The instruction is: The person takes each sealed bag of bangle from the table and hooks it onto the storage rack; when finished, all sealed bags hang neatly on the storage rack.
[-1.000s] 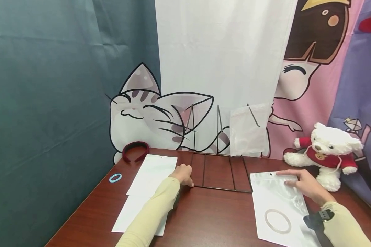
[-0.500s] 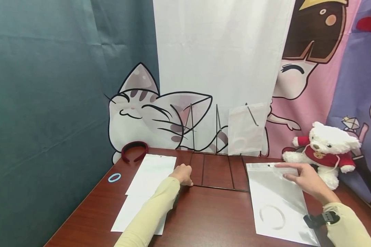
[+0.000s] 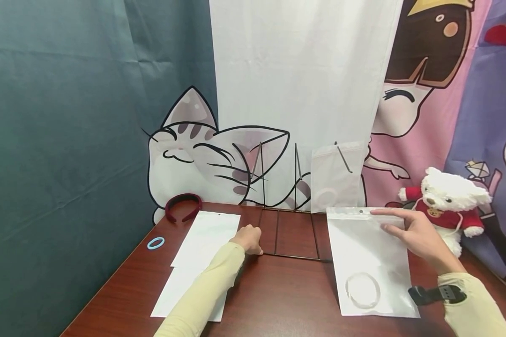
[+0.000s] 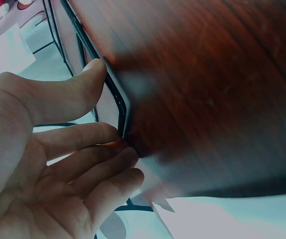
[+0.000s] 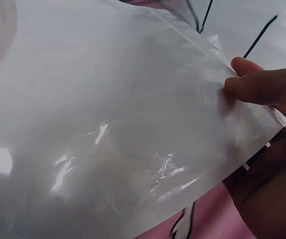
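Observation:
My right hand [image 3: 419,236] pinches the top right edge of a white zip-top plastic bag [image 3: 368,252], thumb in front and forefinger along the top near its hang hole. A pale ring-shaped bangle [image 3: 362,290] shows in the lower part of the bag. In the right wrist view the thumb [image 5: 252,87] lies on the clear film. At the left front corner of a black wire display rack [image 3: 291,256] my left hand [image 3: 249,238] holds the bar. The left wrist view shows the thumb on the wire and the fingers [image 4: 105,164] at the bend.
Another bag [image 3: 335,178] hangs on the rack's right hook; two other hooks stand to its left. Two white bags [image 3: 206,238] lie at the left beside a dark red headband [image 3: 183,199] and a blue ring [image 3: 156,243]. A white teddy bear [image 3: 451,196] sits back right.
My right hand has lifted the bag off the table and brought it slightly left and up, tilting it more upright. The left hand stays at the rack corner.

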The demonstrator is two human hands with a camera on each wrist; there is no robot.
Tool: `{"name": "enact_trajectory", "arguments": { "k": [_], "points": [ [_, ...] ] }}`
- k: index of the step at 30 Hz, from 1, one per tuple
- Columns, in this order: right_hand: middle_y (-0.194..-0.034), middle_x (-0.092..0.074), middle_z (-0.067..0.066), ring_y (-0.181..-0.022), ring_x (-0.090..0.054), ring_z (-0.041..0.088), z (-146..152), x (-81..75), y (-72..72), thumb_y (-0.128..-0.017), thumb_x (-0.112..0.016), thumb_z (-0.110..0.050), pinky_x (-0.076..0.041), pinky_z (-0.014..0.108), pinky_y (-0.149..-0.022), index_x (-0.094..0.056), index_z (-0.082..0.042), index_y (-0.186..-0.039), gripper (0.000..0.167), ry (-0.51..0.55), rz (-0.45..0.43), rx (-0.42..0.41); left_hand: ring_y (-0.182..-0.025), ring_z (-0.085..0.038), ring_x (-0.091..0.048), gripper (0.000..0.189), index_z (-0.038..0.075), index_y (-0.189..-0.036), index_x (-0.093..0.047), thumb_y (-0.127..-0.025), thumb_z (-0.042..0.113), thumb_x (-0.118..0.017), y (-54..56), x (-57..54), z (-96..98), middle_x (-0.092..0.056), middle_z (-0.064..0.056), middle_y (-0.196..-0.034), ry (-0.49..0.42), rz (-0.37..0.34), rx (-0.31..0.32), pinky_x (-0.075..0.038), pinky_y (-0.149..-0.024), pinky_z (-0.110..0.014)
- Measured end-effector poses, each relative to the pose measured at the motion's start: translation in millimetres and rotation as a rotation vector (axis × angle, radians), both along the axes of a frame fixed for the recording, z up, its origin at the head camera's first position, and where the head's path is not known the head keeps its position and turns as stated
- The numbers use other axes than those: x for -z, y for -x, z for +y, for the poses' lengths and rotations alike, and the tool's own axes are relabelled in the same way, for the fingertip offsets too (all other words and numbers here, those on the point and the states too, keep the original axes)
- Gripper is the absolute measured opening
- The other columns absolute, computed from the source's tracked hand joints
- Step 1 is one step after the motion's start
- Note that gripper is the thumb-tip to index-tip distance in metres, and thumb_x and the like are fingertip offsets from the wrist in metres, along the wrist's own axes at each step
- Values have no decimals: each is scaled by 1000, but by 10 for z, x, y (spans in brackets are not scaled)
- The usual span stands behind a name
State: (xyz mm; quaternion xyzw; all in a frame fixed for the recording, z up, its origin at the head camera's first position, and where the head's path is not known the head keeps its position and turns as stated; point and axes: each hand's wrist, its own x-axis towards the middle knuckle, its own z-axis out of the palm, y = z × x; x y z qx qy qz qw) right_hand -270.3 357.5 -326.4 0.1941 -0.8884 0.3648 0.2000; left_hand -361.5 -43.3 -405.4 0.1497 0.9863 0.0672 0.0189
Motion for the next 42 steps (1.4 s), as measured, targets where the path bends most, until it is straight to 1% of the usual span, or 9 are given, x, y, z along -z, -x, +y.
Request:
{"name": "enact_trajectory", "arguments": {
  "k": [9,13,17,20,23,28,35,38,42],
  "points": [
    [-94,-68,-27,-52,-37,-1,-371,-344,-27,-88,-74,-3,-37,23,-54,-73,-13,-121,34,59,92,-30,-73,-18,-61,27,11,-78,-66,-78,28,-87,-8,-18,-14,-64,-3,-78,2,4,-2,-53,-70,-33],
    [-100,-71,-26,-57,-54,4,-466,-442,-5,-88,-74,-3,-45,18,-59,-73,-14,-121,34,53,117,-30,-73,-17,-61,26,11,-79,-66,-79,28,-86,-10,-8,-16,-65,-3,-78,8,-1,3,-53,-70,-32],
    [-79,-65,-22,-46,-45,1,-526,-534,20,-89,-74,-3,-42,23,-47,-72,-14,-122,35,83,118,-15,-73,-17,-60,25,11,-79,-67,-79,27,-86,-40,-1,-17,-65,-3,-79,-3,-13,5,-52,-70,-32],
    [-80,-66,-21,-44,-43,-1,-546,-610,47,-89,-73,-2,-43,22,-46,-72,-11,-122,34,135,135,-4,-72,-17,-59,25,11,-78,-66,-79,26,-86,-58,-7,-25,-64,-3,-78,-13,-13,-2,-52,-70,-32],
    [-107,-71,-29,-65,-58,-5,-528,-661,88,-88,-73,0,-49,16,-56,-73,-9,-121,35,180,172,3,-73,-17,-60,25,11,-77,-66,-79,26,-86,-63,-24,-28,-64,-3,-78,-11,-7,-4,-52,-70,-32],
    [-113,-70,-27,-87,-54,-12,-486,-670,172,-87,-74,0,-45,10,-64,-74,-16,-121,38,191,196,46,-75,-19,-62,25,12,-75,-66,-78,26,-87,-61,-44,-16,-64,-4,-80,-5,-6,-8,-53,-71,-33],
    [-103,-64,-36,-44,-20,-2,-462,-651,259,-87,-74,-2,-32,27,-44,-72,-11,-122,36,154,178,96,-77,-21,-65,27,13,-76,-65,-78,28,-87,-37,-18,-5,-65,-3,-81,12,8,3,-54,-71,-33],
    [-107,-64,-34,-47,-29,-4,-456,-660,299,-88,-73,-4,-37,21,-49,-73,-14,-122,35,148,174,97,-79,-22,-66,27,13,-77,-65,-78,29,-87,-30,-20,1,-65,-3,-82,20,8,7,-54,-72,-33],
    [-117,-63,-31,-77,-52,-12,-469,-679,393,-91,-72,-6,-46,11,-64,-71,-15,-125,35,150,148,83,-78,-21,-65,27,12,-78,-65,-79,30,-86,-26,-28,2,-65,-3,-82,24,-4,-3,-54,-72,-34]
  ]
}}
